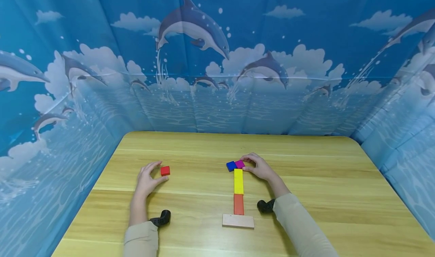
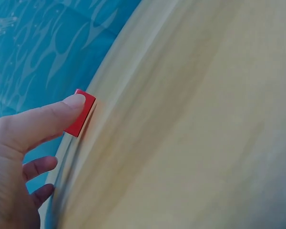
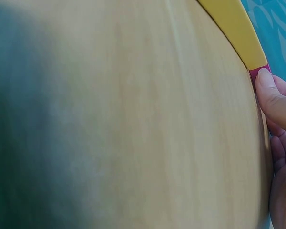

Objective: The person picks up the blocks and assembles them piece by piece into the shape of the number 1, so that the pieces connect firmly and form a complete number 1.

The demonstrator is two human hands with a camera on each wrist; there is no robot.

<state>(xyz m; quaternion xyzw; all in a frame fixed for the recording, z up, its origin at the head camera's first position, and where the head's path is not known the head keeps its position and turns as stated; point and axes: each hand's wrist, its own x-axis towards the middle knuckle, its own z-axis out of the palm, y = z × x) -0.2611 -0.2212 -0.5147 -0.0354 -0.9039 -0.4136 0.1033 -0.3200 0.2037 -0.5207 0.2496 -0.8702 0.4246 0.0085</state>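
Observation:
A red block [image 1: 165,171] lies on the left of the table. My left hand [image 1: 147,179] reaches round it, thumb on the near side and fingers on the far side, with small gaps showing in the head view. In the left wrist view the thumb overlaps the red block [image 2: 79,116]. My right hand [image 1: 261,167] pinches a magenta block [image 1: 239,164] between thumb and fingers. That block sits against a blue block [image 1: 231,166], at the far end of a long yellow block [image 1: 238,181]. An orange-red block [image 1: 239,204] continues the line toward me.
Across the near end of the line lies a pale wooden plank [image 1: 238,221]. The wooden table [image 1: 197,196] is bordered by a blue dolphin-print curtain [image 1: 217,109] at the back and sides. Black wrist-worn devices [image 1: 161,218] extend inward from both sleeves.

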